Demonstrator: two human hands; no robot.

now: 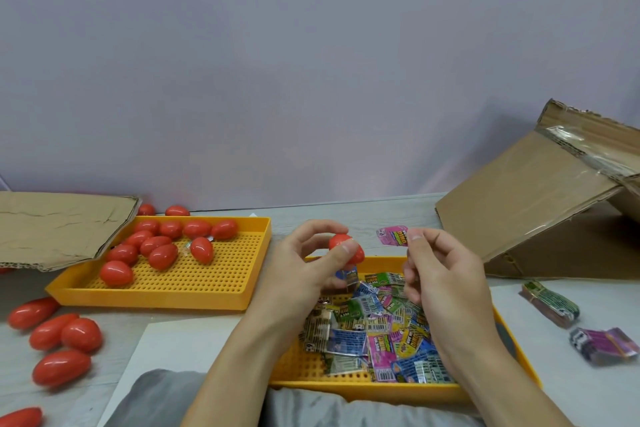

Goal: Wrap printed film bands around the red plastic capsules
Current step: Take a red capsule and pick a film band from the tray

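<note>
Head view: two yellow trays (pixel 256 246), roughly twelve capsules far-left; left hand (pixel 304 267) pinching one red capsule (pixel 348 250) tilted right-down, right hand (pixel 446 281) fingers loosely curled.

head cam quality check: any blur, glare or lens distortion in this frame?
Head view: right hand fingers smeared by motion blur; left hand gripping the red plastic capsule is sharper. Soft white highlights on the loose red capsules, nothing blown out. Wide-angle stretch at the edges elongates those capsules and softens the banded film bundles. Lighting is even, shadows faint.
</note>
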